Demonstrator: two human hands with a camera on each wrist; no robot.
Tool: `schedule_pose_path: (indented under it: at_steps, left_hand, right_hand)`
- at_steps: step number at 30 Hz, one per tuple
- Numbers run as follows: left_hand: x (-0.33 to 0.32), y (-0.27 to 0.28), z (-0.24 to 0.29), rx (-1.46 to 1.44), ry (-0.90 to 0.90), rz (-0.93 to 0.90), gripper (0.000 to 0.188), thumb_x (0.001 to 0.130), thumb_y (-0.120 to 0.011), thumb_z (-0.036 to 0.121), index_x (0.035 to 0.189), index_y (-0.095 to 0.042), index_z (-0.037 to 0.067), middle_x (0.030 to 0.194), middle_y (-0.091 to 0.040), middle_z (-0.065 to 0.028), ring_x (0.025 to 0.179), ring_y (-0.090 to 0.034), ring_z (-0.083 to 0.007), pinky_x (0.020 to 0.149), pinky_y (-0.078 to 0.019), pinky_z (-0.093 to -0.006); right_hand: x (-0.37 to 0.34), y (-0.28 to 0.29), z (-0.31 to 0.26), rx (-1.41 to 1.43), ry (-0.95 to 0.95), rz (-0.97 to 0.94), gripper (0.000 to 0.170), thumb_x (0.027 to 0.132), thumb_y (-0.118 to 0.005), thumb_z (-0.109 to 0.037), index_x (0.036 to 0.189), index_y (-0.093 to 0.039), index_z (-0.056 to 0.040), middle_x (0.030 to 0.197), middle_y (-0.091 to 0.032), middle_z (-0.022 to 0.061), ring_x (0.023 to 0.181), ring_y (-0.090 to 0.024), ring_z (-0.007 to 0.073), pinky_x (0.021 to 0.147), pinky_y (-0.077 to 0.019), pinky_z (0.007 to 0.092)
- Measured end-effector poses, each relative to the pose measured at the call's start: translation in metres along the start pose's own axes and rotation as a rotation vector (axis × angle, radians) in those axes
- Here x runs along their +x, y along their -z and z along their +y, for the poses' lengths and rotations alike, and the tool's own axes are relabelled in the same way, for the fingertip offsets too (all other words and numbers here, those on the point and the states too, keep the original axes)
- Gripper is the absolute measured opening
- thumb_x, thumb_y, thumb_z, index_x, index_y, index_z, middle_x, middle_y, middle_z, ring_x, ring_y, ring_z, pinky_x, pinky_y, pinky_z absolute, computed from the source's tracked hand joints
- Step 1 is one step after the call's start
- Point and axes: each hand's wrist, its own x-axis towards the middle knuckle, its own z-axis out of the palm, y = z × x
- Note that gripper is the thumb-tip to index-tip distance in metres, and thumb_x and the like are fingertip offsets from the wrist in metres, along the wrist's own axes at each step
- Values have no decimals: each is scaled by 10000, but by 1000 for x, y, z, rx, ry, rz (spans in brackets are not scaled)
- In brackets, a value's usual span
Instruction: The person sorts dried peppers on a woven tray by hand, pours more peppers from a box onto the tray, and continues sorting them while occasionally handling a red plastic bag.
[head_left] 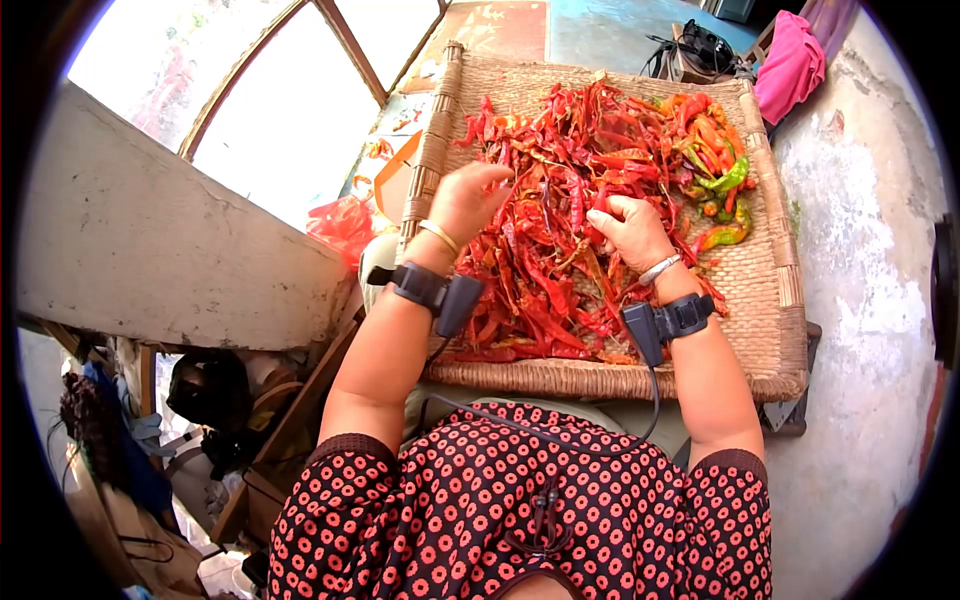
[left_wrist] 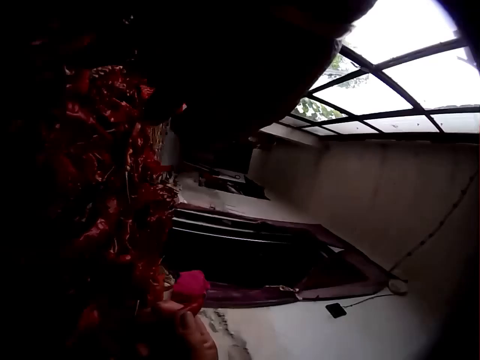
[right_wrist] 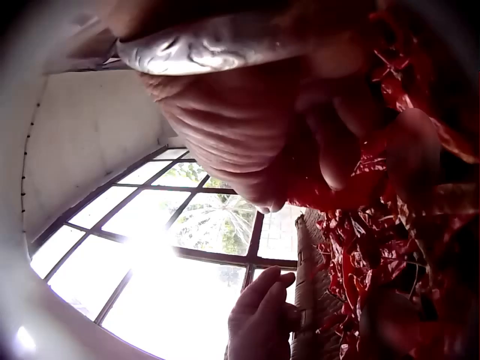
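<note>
A heap of dried red chili peppers (head_left: 560, 290) covers much of a woven tray (head_left: 765, 300) in front of me. My right hand (head_left: 638, 238) is over the middle right of the heap, thumb and fingers drawn together at a red chili pepper (right_wrist: 322, 196). In the right wrist view that pepper shows beneath the bent fingers. Above the heap's left side, near the tray's edge, is my left hand (head_left: 468, 203), its fingers loosely bent with nothing visible in them. Several green and orange peppers (head_left: 728, 180) lie at the right of the heap.
To the left is a low wall (head_left: 170, 230) below a bright window, with a red plastic bag (head_left: 343, 228) beside the tray. Pink cloth (head_left: 790, 68) and a black bag (head_left: 706, 46) are at the back right. Clutter fills the lower left.
</note>
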Motion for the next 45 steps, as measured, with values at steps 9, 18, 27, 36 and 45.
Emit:
schedule_pose_path:
  at_steps: [9, 18, 27, 36, 45]
  left_hand:
    - [-13, -45, 34, 596, 37, -592, 270, 711, -570, 154, 976, -536, 117, 1053, -487, -74, 760, -583, -233, 628, -476, -361]
    - [-8, -47, 44, 658, -74, -662, 89, 750, -492, 110, 805, -558, 86, 981, -479, -90, 665, -596, -257, 554, -483, -352]
    - [-2, -23, 49, -37, 10, -91, 103, 750, -568, 46, 850, -592, 53, 725, -580, -51, 589, -555, -155, 543, -446, -236]
    - [13, 22, 22, -498, 259, 665, 108, 795, -567, 39, 895, -584, 2, 724, -572, 16, 598, -512, -39, 552, -420, -165]
    - [-1, 51, -34, 416, 412, 640, 184, 766, -588, 98, 934, -590, 23, 821, -605, -81, 606, -569, -138, 598, -461, -251]
  right_hand:
    - [-2, -2, 28, -848, 140, -362, 263, 665, -597, -314, 672, -582, -52, 671, -570, 153, 688, -562, 310, 636, -437, 393]
    - [6, -15, 40, -663, 118, -439, 225, 655, -607, -255, 644, -567, -34, 648, -554, 159, 649, -548, 311, 611, -434, 372]
    - [2, 7, 12, -103, 86, -199, 205, 746, -588, -187, 747, -592, 18, 606, -539, 4, 570, -450, 68, 545, -394, 256]
    - [-2, 6, 11, 52, 24, -183, 161, 790, -562, -166, 811, -594, -9, 645, -557, 5, 475, -487, 69, 451, -408, 212]
    - [2, 2, 13, 81, 5, -139, 143, 796, -555, -149, 837, -590, -17, 673, -562, 2, 511, -498, 68, 463, -425, 209]
